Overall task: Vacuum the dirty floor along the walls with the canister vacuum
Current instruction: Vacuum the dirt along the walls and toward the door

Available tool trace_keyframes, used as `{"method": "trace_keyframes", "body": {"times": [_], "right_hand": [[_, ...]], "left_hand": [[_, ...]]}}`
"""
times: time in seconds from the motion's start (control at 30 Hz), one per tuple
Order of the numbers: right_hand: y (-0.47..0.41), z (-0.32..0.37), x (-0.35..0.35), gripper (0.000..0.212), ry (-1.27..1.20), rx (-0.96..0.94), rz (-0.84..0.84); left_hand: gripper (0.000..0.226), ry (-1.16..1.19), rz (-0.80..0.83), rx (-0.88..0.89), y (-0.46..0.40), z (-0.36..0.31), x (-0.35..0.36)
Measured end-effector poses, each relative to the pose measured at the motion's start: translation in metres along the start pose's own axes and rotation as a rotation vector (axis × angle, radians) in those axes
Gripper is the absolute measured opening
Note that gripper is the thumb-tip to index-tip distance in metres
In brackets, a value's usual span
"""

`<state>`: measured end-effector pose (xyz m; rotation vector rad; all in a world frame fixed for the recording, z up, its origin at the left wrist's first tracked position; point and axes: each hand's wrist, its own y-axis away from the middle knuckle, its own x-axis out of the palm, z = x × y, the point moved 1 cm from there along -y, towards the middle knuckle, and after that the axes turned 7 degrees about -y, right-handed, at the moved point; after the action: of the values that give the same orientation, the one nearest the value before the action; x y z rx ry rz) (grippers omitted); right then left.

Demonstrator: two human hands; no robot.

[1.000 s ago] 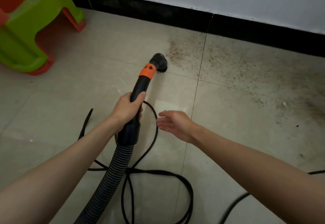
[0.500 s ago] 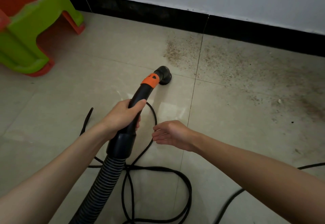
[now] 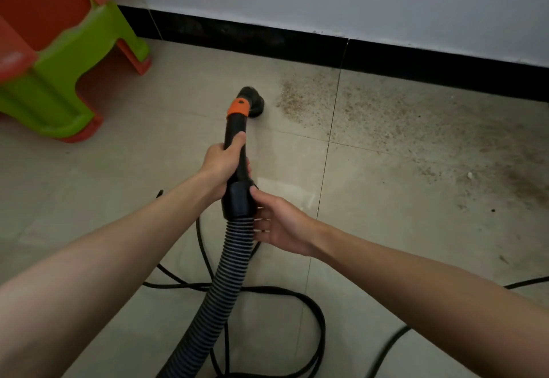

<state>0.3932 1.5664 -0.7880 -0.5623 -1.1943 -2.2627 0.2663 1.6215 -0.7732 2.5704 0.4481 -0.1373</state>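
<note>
My left hand [image 3: 223, 166] grips the black vacuum wand [image 3: 236, 128] below its orange collar [image 3: 238, 108]. The round brush nozzle [image 3: 252, 101] rests on the beige tile floor just left of a brown dirt patch [image 3: 300, 101] that spreads right along the black baseboard [image 3: 386, 59]. My right hand [image 3: 282, 226] touches the black cuff [image 3: 239, 201] where the ribbed grey hose [image 3: 228, 270] joins the wand, thumb on the cuff and fingers reaching behind the hose.
A green and orange plastic stool [image 3: 59, 59] stands at the far left near the wall. Black power cord [image 3: 297, 297] loops over the floor below my arms and runs off to the right. More dirt [image 3: 475, 146] covers the tiles at right.
The wand and nozzle have moved forward toward the baseboard, next to the dirt patch. My right hand has come in from open air to the hose cuff.
</note>
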Motion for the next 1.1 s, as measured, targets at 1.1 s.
{"method": "trace_keyframes", "body": {"times": [1.1], "right_hand": [[-0.035,0.093,-0.083,0.055,0.813,-0.342,-0.453]], "left_hand": [[0.040,0.208,-0.073,-0.282,-0.101,-0.031,0.080]]}}
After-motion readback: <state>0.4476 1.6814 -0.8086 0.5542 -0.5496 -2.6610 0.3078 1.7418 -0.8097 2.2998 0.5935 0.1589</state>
